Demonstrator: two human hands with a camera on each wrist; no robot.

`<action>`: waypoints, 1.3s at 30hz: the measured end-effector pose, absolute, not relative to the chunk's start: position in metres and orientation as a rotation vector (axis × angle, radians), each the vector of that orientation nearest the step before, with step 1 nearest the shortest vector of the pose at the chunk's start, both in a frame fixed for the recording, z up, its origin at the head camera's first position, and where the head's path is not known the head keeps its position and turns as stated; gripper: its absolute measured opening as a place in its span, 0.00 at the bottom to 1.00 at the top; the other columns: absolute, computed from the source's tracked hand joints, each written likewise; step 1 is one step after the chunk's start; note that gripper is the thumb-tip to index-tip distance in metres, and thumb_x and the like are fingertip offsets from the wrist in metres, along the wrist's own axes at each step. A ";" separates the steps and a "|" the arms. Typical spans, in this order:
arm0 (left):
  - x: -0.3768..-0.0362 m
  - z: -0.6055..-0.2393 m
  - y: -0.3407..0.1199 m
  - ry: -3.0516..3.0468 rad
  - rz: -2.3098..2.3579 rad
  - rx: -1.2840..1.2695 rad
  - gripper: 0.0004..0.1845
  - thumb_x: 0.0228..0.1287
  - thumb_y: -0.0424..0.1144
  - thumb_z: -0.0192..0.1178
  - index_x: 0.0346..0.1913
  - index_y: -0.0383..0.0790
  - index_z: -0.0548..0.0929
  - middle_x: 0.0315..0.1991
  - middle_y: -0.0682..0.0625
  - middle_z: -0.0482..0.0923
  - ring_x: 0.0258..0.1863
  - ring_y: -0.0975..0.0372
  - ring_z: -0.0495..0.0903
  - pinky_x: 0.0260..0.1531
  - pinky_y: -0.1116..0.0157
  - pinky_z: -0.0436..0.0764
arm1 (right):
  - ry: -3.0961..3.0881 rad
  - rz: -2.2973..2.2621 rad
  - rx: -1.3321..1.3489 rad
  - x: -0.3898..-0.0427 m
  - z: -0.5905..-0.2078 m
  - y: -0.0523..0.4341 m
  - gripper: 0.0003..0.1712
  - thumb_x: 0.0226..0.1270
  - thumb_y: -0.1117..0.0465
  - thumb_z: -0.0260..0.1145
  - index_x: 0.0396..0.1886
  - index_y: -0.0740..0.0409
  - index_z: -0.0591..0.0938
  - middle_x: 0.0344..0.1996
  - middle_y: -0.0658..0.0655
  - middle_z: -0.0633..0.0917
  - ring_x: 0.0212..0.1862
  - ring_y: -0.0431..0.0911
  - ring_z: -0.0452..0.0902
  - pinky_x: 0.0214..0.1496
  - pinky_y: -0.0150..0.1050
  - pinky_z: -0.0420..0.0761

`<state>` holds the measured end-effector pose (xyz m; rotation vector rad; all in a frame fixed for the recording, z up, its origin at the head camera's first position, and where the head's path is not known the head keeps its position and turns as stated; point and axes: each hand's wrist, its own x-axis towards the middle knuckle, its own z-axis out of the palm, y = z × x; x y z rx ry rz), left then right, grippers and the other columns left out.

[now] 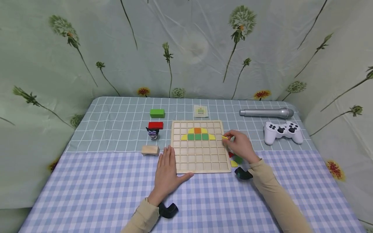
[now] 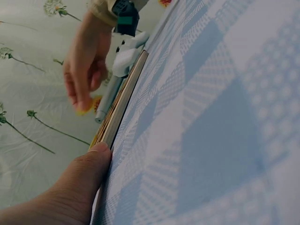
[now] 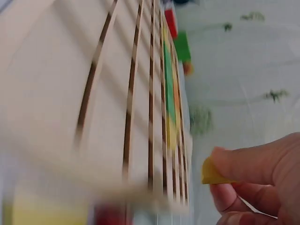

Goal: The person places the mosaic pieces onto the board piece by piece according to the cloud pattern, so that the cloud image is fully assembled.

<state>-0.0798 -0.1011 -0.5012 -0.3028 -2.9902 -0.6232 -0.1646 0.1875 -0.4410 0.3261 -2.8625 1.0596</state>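
Right hand (image 1: 240, 146) pinches a small yellow piece (image 1: 224, 137) betw. thumb and fingertips, just beside the right edge of the wooden grid board (image 1: 199, 161), level w/ the row of coloured tiles. Right wrist view confirms: yellow piece (image 3: 213, 172) gripped at the fingertips, board (image 3: 117, 93) close by, blurred.

Left hand (image 1: 168, 171) lies flat on the tabletop (image 1: 87, 181), fingers straight and together, at the board's near-left corner; thumb touches the board's near edge. Left wrist view: thumb (image 2: 89, 164) against the board edge (image 2: 119, 105).

Board: centre of tabletop. Tiles set in far half: orange tile (image 1: 197, 130) flanked by yellow curved pcs, below it a row of green tiles (image 1: 198, 137) w/ yellow ends.

Loose pieces (image 1: 235, 160) (red, green, yellow) lie near the board's right edge, partly hidden under the right wrist.

Elsewhere: green block (image 1: 157, 113) and red block (image 1: 155, 125) left of board, far side; small figurine (image 1: 152, 132) near the red block; wooden block (image 1: 150, 149) nearer. Pattern card (image 1: 200, 111) beyond board. Silver microphone (image 1: 266, 112) and white game controller (image 1: 283, 131) far right.
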 end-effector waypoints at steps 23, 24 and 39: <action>-0.080 -0.499 -0.101 -2.959 -0.574 -0.325 0.65 0.47 0.76 0.55 0.73 0.28 0.46 0.74 0.37 0.42 0.73 0.51 0.38 0.70 0.57 0.38 | -2.877 1.371 0.408 -0.187 -0.455 0.063 0.09 0.53 0.56 0.75 0.27 0.54 0.83 0.20 0.45 0.79 0.25 0.40 0.72 0.28 0.35 0.70; -0.080 -0.500 -0.101 -2.952 -0.578 -0.326 0.65 0.47 0.76 0.56 0.73 0.28 0.47 0.74 0.37 0.42 0.73 0.50 0.39 0.70 0.56 0.39 | -2.890 1.359 0.409 -0.187 -0.456 0.062 0.09 0.53 0.56 0.75 0.27 0.53 0.83 0.19 0.44 0.79 0.25 0.40 0.72 0.28 0.35 0.70; -0.079 -0.500 -0.101 -2.968 -0.559 -0.326 0.65 0.47 0.77 0.54 0.73 0.28 0.46 0.74 0.38 0.41 0.73 0.51 0.38 0.70 0.57 0.38 | -2.984 1.107 0.421 -0.189 -0.457 0.053 0.09 0.54 0.52 0.74 0.25 0.50 0.84 0.18 0.43 0.77 0.23 0.39 0.71 0.25 0.34 0.69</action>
